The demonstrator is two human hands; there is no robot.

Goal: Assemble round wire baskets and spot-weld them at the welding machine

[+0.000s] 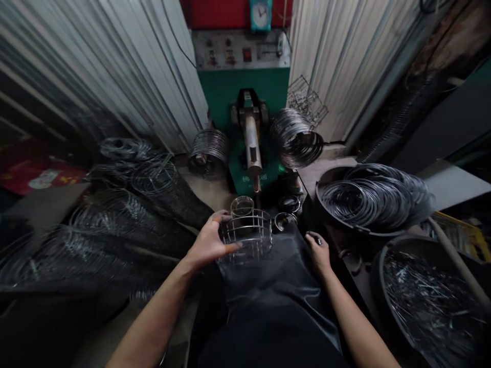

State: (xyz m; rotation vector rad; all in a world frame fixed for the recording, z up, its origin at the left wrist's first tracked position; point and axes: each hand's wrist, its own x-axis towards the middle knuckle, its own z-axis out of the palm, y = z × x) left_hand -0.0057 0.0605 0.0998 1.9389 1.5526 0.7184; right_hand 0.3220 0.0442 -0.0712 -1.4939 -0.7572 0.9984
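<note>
My left hand [210, 241] grips a round wire cage [251, 227] by its left side, thumb in front and fingers behind. The cage is made of thin metal hoops joined by short crossing wires, and it is held over my dark apron [268, 296]. To its right, my right hand [319, 251] is closed, its fingers curled together near the apron's edge. Something small and dark shows at those fingers, too unclear to name. Just beyond the cage stands a green machine [215, 92] with a metal arm [253, 145] pointing toward me.
Coils of wire rings [295, 138] hang beside the machine. On the right, a dark basin [320, 204] holds many wire rings, and a second tub [379, 286] holds short metal pieces. Bundles of wire rings [126, 220] lie at left. A teal clock [261, 14] hangs above.
</note>
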